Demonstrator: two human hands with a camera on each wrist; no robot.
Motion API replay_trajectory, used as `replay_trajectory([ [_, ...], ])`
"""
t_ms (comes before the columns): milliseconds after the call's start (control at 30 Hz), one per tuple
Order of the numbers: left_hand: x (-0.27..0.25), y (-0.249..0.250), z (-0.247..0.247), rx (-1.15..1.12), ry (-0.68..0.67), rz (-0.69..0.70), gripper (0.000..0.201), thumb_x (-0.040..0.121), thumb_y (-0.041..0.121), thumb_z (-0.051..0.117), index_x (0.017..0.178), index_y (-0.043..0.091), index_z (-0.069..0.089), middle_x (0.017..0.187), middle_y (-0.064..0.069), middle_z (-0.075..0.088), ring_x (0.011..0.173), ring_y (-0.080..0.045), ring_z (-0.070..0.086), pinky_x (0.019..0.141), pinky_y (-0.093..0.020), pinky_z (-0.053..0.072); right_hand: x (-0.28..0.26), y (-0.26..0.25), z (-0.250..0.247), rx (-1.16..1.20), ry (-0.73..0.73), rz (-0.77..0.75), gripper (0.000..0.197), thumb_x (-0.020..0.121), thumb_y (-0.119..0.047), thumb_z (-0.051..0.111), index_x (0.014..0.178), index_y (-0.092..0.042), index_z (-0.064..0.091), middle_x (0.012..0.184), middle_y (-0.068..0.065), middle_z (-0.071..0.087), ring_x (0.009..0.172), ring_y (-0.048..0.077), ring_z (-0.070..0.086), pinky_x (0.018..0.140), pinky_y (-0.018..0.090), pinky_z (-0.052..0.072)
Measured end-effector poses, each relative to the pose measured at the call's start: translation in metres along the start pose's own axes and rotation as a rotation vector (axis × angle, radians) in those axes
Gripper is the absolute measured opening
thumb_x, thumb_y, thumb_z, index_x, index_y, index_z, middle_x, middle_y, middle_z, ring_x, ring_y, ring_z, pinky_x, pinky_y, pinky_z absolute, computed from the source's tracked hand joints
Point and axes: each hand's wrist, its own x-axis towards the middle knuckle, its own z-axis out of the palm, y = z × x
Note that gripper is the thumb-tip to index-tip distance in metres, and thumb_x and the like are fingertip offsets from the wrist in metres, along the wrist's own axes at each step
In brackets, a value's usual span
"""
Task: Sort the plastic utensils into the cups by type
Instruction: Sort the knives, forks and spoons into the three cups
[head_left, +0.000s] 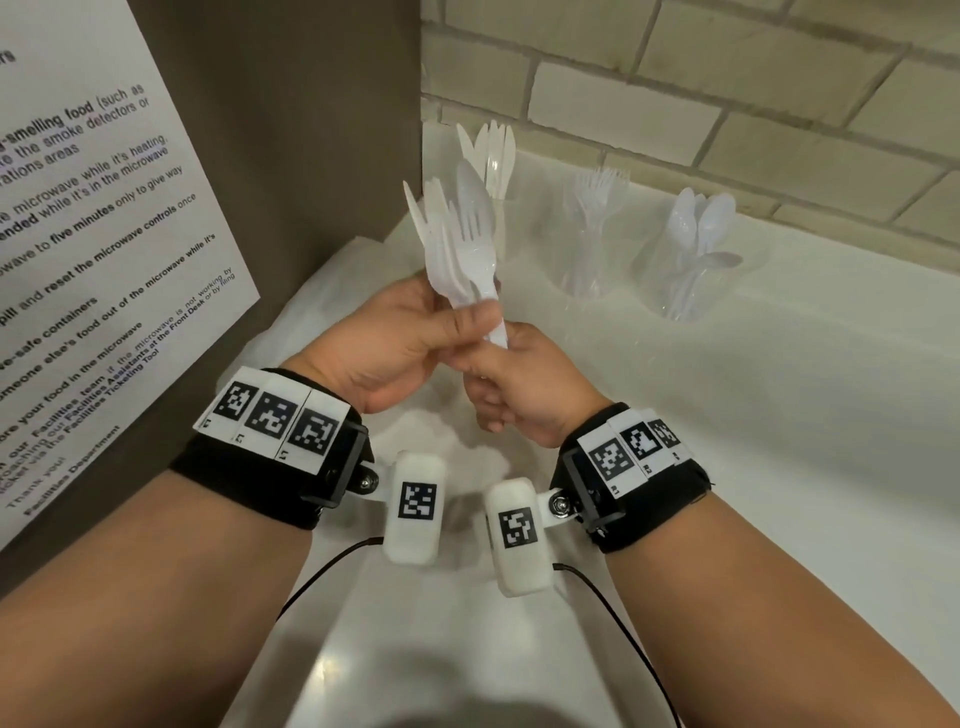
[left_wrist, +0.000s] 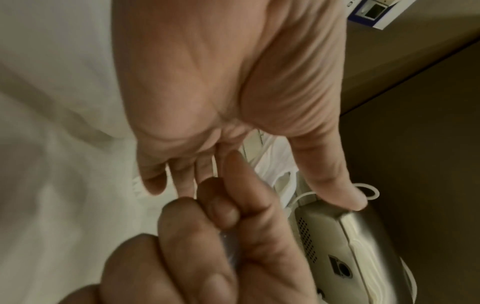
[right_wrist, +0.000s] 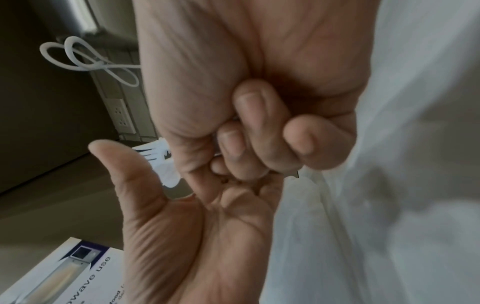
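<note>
A bundle of white plastic utensils (head_left: 460, 249), mixing forks, a spoon and knives, stands fanned upward above the white counter (head_left: 727, 415). My left hand (head_left: 467, 325) holds the handles, thumb laid across them. My right hand (head_left: 498, 374) grips the handle ends just below, fingers curled (right_wrist: 262, 131). A fork head (right_wrist: 161, 153) shows past my left thumb (right_wrist: 122, 164). Three clear cups stand at the back: knives (head_left: 496, 156), forks (head_left: 592, 234), spoons (head_left: 691, 254). In the left wrist view a handle end (left_wrist: 228, 251) peeks between the right fingers (left_wrist: 187, 236).
A brown panel with a paper microwave notice (head_left: 93, 234) rises at the left. A tan brick wall (head_left: 727, 93) runs behind the cups. A metallic appliance (left_wrist: 337, 246) and a looped white cable (right_wrist: 85, 59) appear in the wrist views.
</note>
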Motion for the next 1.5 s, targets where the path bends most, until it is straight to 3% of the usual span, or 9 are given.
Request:
replay_trajectory([
  [100, -0.002, -0.004, 0.002, 0.082, 0.020, -0.052, 0.040, 0.067, 0.042, 0.080, 0.095, 0.015, 0.071, 0.108, -0.003, 0.071, 0.106, -0.016, 0.065, 0.089, -0.028, 0.053, 0.000, 0.002, 0.002, -0.023, -0.062, 0.016, 0.008, 0.090, -0.008, 0.056, 0.091, -0.001, 0.057, 0.041, -0.001, 0.031, 0.031, 0.012, 0.026, 0.043, 0.026, 0.028],
  [200, -0.003, -0.001, 0.006, 0.072, 0.045, -0.028, 0.021, 0.086, 0.033, 0.061, 0.085, 0.014, 0.069, 0.118, -0.006, 0.066, 0.095, -0.024, 0.068, 0.074, -0.034, 0.058, 0.003, 0.007, 0.003, -0.079, -0.071, 0.003, 0.029, 0.085, -0.011, 0.066, 0.093, 0.015, 0.055, 0.046, 0.005, 0.048, 0.034, 0.017, 0.043, 0.046, 0.028, 0.040],
  [300, -0.001, 0.003, 0.010, -0.023, 0.197, 0.057, 0.016, 0.092, 0.025, 0.055, 0.091, 0.013, 0.066, 0.103, -0.007, 0.071, 0.096, -0.023, 0.069, 0.080, -0.041, 0.057, 0.005, 0.002, 0.000, -0.158, -0.042, -0.035, 0.030, 0.073, -0.020, 0.078, 0.093, -0.006, 0.062, 0.076, 0.004, 0.064, 0.064, 0.016, 0.062, 0.058, 0.026, 0.050],
  [433, 0.005, 0.003, 0.004, -0.015, 0.436, 0.146, 0.024, 0.097, 0.019, 0.052, 0.076, 0.010, 0.057, 0.063, 0.001, 0.063, 0.064, -0.015, 0.065, 0.068, -0.035, 0.057, 0.010, -0.012, -0.012, -0.218, 0.323, -0.159, 0.034, 0.066, -0.045, 0.076, 0.076, -0.018, 0.057, 0.076, 0.002, 0.062, 0.066, 0.017, 0.061, 0.059, 0.028, 0.050],
  [533, 0.009, -0.006, -0.002, 0.247, 0.500, 0.141, 0.020, 0.095, 0.024, 0.053, 0.077, 0.016, 0.051, 0.054, 0.003, 0.047, 0.050, -0.014, 0.047, 0.057, -0.033, 0.046, 0.014, -0.027, -0.012, -0.193, 0.448, -0.335, 0.026, 0.071, -0.033, 0.078, 0.070, -0.021, 0.055, 0.067, -0.001, 0.054, 0.062, 0.019, 0.052, 0.060, 0.034, 0.047],
  [767, 0.015, -0.012, 0.004, 0.579, 0.476, 0.083, 0.018, 0.094, 0.018, 0.046, 0.104, 0.003, 0.048, 0.069, -0.002, 0.052, 0.054, -0.011, 0.051, 0.054, -0.029, 0.047, 0.025, -0.048, -0.001, -0.440, 0.443, -0.350, 0.050, 0.062, -0.043, 0.085, 0.091, -0.023, 0.050, 0.084, 0.002, 0.065, 0.071, 0.012, 0.062, 0.064, 0.029, 0.055],
  [1033, 0.007, -0.010, 0.011, 0.358, 0.362, 0.037, 0.026, 0.084, 0.004, 0.063, 0.103, 0.022, 0.060, 0.074, 0.007, 0.062, 0.064, -0.014, 0.057, 0.068, -0.040, 0.057, 0.030, -0.043, -0.010, -0.419, 0.465, -0.349, 0.034, 0.077, -0.006, 0.068, 0.082, -0.030, 0.046, 0.083, 0.015, 0.068, 0.074, 0.027, 0.067, 0.069, 0.046, 0.058],
  [1233, 0.010, -0.013, 0.013, 0.486, 0.425, 0.070, 0.018, 0.087, 0.019, 0.062, 0.103, 0.016, 0.054, 0.068, 0.002, 0.055, 0.051, -0.014, 0.051, 0.050, -0.031, 0.047, 0.029, -0.044, -0.011, -0.421, 0.485, -0.411, 0.027, 0.077, 0.000, 0.064, 0.089, -0.021, 0.052, 0.084, -0.014, 0.055, 0.084, 0.021, 0.066, 0.072, 0.043, 0.058],
  [1500, 0.012, -0.013, 0.012, 0.779, 0.483, 0.010, 0.044, 0.093, 0.022, 0.053, 0.128, 0.007, 0.030, 0.092, -0.009, 0.059, 0.073, -0.025, 0.065, 0.068, -0.045, 0.058, 0.025, -0.050, 0.000, -0.607, 0.506, -0.366, 0.034, 0.076, -0.043, 0.075, 0.097, -0.018, 0.070, 0.095, -0.010, 0.067, 0.094, 0.006, 0.063, 0.086, 0.023, 0.050],
])
